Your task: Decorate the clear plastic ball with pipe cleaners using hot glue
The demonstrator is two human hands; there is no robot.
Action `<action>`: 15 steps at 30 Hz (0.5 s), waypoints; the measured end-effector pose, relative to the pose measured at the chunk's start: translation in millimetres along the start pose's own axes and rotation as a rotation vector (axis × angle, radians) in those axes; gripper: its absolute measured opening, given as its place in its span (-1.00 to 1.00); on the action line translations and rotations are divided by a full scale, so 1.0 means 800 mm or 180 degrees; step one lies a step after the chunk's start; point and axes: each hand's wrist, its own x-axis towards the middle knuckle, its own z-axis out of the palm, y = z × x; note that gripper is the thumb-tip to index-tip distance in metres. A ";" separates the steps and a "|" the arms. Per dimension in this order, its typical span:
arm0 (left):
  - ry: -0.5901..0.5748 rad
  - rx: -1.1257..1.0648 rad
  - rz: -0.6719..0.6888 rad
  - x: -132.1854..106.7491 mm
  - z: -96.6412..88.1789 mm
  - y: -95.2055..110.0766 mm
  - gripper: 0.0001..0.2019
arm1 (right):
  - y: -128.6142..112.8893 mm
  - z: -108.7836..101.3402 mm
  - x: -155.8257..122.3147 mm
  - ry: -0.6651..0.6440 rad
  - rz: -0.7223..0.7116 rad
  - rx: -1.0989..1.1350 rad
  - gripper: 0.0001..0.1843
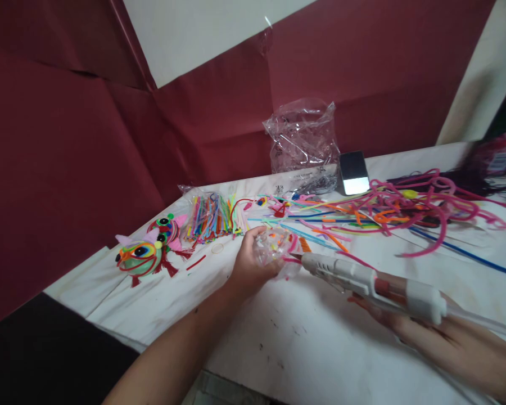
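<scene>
My left hand [249,260] is closed around a small clear plastic ball [275,251] with bits of pink and orange pipe cleaner on it, held just above the white table [303,343]. My right hand [442,337] grips a white hot glue gun [362,278] from below. The gun's nozzle tip touches the right side of the clear ball. A clear glue stick juts from the back of the gun toward the right edge.
Two finished decorated balls [149,247] with big eyes lie at the table's left end. A bag of coloured short sticks [208,216], loose pipe cleaners [405,211], a crumpled clear plastic bag [303,140] and a shiny phone-like block [353,172] lie further back. A dark red wall rises behind.
</scene>
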 end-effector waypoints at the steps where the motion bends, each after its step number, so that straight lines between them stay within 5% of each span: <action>1: -0.0003 -0.0004 0.0007 0.000 0.000 -0.001 -0.33 | -0.002 0.000 0.001 -0.0001 -0.0003 0.0001 -0.81; 15: -0.0105 0.0040 -0.0151 0.000 0.004 -0.004 -0.32 | 0.018 0.006 -0.014 0.0237 0.0157 -0.0278 -0.70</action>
